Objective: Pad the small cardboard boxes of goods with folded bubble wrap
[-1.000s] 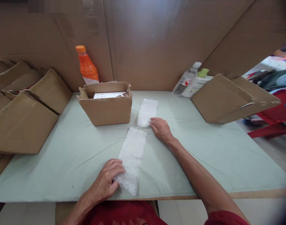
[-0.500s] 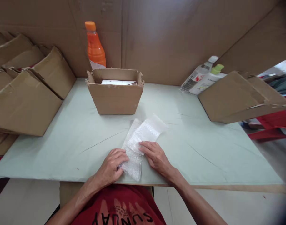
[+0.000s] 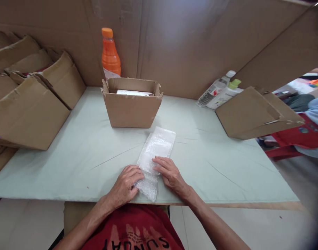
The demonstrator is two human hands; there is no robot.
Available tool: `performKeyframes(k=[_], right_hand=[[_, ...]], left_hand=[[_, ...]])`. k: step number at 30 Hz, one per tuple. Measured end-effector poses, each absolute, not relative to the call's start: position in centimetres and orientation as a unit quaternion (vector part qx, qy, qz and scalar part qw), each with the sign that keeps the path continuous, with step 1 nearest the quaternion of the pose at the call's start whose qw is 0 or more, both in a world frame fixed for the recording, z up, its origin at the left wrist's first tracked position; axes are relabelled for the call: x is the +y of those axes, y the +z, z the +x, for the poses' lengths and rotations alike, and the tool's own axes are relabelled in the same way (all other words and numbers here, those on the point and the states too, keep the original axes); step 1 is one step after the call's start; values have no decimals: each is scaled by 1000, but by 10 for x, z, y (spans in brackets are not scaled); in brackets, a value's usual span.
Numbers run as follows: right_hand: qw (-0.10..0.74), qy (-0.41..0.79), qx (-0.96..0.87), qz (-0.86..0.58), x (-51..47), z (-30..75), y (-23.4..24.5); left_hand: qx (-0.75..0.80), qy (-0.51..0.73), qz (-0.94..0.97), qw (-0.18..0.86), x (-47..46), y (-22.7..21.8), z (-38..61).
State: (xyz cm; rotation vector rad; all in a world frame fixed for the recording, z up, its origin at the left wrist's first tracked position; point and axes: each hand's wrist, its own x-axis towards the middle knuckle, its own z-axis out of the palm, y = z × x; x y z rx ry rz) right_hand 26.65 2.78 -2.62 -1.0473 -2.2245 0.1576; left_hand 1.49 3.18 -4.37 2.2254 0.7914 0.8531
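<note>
Two strips of bubble wrap (image 3: 156,149) lie stacked lengthwise on the pale green table (image 3: 83,156), near its front edge. My left hand (image 3: 126,184) presses its curled fingers on the near left part of the lower strip. My right hand (image 3: 169,173) rests flat on the near end of the upper strip, fingers stretched out. Both hands touch the wrap close together. Behind the strips stands an open cardboard box (image 3: 132,104) with a white item inside.
An orange bottle (image 3: 110,55) stands behind the box against the cardboard wall. Folded cardboard boxes (image 3: 28,104) pile up at the left. A tilted box (image 3: 255,114) and two lying bottles (image 3: 221,92) are at the right. Red chairs and a person's clothing show beyond the right edge.
My right hand dragged the far strip of bubble wrap toward me and laid it over the near strip. It now lies aligned on top. My left hand stayed on the near strip.
</note>
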Motion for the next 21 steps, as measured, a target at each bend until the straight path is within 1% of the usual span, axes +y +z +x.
performKeyframes(k=[3, 6, 9, 11, 13, 15, 17, 21], right_hand=[[339, 100, -839, -413, 24, 266, -34], [365, 128, -813, -434, 21, 265, -33], [416, 129, -772, -462, 26, 259, -27], [430, 125, -765, -462, 31, 255, -26], [404, 139, -795, -431, 35, 253, -28], [357, 162, -825, -407, 36, 254, -31], [323, 185, -834, -408, 35, 258, -31], [283, 222, -832, -422, 34, 267, -17]], left_hand=[[298, 319, 845, 309, 32, -44, 15], [295, 323, 845, 307, 32, -45, 15], [294, 325, 843, 311, 31, -45, 14], [295, 325, 844, 309, 30, -44, 14], [299, 325, 844, 305, 30, -42, 15], [301, 324, 844, 303, 30, -41, 16], [302, 319, 846, 303, 31, -40, 17], [298, 319, 847, 302, 31, -40, 16]])
